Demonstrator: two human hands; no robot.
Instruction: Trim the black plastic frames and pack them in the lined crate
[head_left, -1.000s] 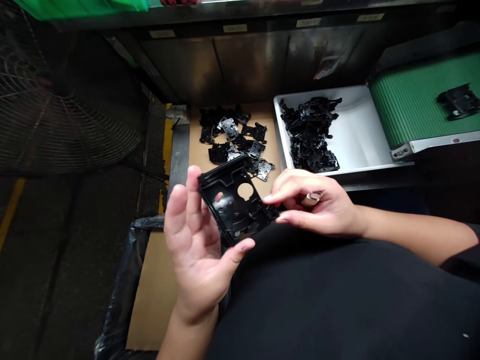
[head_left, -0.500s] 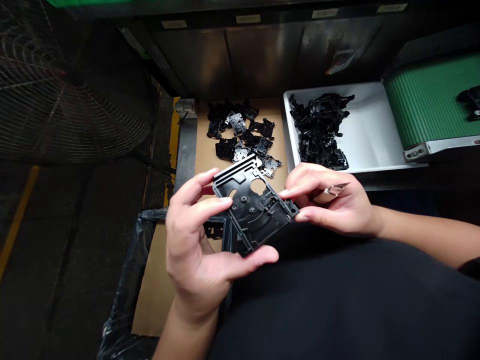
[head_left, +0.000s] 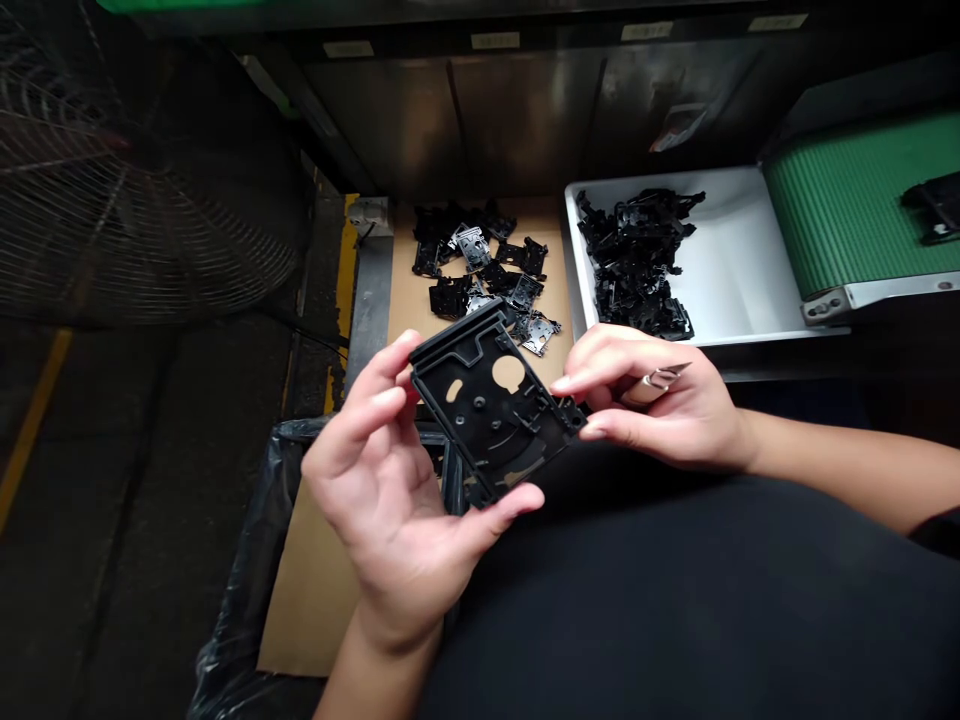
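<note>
Cardboard point(head_left: 405, 330) lines the worktop point(head_left: 369, 300) left of the white tray point(head_left: 739, 260); nearer me than it, my right fingers point(head_left: 596, 376) pinch and left fingers point(head_left: 379, 404) brace the black plate point(head_left: 491, 412), likely light, stiff, brittle-tabbed, best held by its edges.

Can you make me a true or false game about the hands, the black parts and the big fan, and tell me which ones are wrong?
1. The right hand pinches the plate. True.
2. The white tray has black parts in it. True.
3. The plate lies in the tray. False: it is held up in the air.
4. The belt is red. False: the belt is green.
5. The fan is left of the tray in the picture. True.
</note>
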